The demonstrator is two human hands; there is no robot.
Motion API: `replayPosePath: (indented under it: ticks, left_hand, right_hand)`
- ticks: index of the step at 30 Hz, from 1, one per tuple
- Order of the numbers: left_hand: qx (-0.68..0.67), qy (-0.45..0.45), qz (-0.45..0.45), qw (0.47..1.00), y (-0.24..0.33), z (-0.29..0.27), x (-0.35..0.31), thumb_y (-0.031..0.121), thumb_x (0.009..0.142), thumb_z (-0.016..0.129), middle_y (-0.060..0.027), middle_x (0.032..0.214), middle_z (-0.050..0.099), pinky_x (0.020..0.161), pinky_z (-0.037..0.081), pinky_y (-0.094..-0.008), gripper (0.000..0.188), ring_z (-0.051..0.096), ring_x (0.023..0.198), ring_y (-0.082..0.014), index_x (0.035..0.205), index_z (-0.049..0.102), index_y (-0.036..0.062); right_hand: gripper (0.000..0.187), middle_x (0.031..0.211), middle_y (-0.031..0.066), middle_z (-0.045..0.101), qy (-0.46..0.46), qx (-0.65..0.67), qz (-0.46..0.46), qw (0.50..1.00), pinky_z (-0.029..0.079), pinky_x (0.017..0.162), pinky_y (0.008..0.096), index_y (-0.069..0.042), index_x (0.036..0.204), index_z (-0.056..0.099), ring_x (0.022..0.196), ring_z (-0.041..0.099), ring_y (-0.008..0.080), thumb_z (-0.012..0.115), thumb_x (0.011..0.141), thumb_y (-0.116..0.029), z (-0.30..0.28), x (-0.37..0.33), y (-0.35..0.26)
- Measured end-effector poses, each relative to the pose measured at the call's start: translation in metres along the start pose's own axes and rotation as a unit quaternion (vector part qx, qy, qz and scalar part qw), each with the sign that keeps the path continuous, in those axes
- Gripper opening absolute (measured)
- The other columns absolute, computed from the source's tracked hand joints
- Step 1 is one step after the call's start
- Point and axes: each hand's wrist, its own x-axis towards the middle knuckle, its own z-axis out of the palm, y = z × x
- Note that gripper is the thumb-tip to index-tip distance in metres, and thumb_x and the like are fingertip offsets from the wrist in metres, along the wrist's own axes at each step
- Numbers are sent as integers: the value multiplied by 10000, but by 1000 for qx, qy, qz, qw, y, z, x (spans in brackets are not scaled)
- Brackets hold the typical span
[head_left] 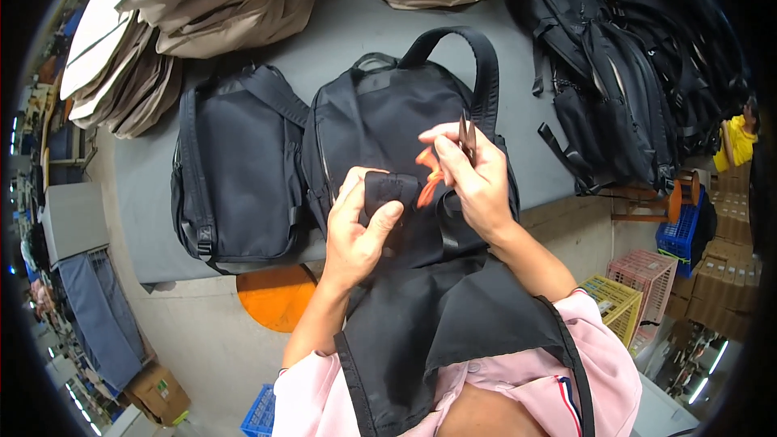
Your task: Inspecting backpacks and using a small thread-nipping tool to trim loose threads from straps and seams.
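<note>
A black backpack (453,85) lies on the grey table in front of me, its looped shoulder strap arching up at the far right. My left hand (354,222) pinches a folded black strap piece (392,189) above the backpack's lower part, with stitching showing on it. Close to its right, my right hand (477,178) is closed around a pair of scissors (429,181). Their orange handles stick out toward the strap piece, and the dark blades point up and away past my fingers. The middle of the scissors is hidden by the hand.
Another black backpack (243,162) lies on the left. Beige bags (227,8) are piled at the far left, and black backpacks (615,89) at the right. An orange stool (277,298) stands by the table's near edge. Yellow (609,307) and pink crates (643,283) stand at right.
</note>
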Motion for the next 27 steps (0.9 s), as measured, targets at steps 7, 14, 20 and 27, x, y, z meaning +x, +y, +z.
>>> replayPosePath:
  ticks: [7,14,20,27]
  left_hand:
    - [-49,-27,-30,998,-7,-3,0,216,848,621,-66,913,487,806,371,-291,263,476,871,-195,1001,578,7]
    - [39,-35,4,999,-5,-3,0,255,832,632,-84,940,510,827,352,-320,301,478,889,-231,999,571,12]
    - [60,-36,11,997,-4,-2,0,244,827,632,-96,957,527,841,363,-331,299,498,912,-248,992,572,2]
    - [74,-43,12,996,-4,0,1,227,814,634,-108,974,536,851,365,-335,305,505,923,-260,1008,574,0]
  right_hand:
    - [199,824,59,566,-135,-361,-173,906,465,559,315,-52,933,589,634,600,215,676,766,-118,-16,0,-30]
    - [162,789,65,551,-161,-430,-242,855,451,535,325,-58,891,604,594,577,232,677,762,-124,-16,1,-37]
    - [145,787,54,561,-100,-399,-253,876,448,523,302,-63,881,611,573,576,217,675,761,-114,-20,-5,-28]
    - [165,776,52,550,-143,-409,-208,877,448,525,297,-62,892,608,577,573,231,683,758,-125,-20,-6,-31]
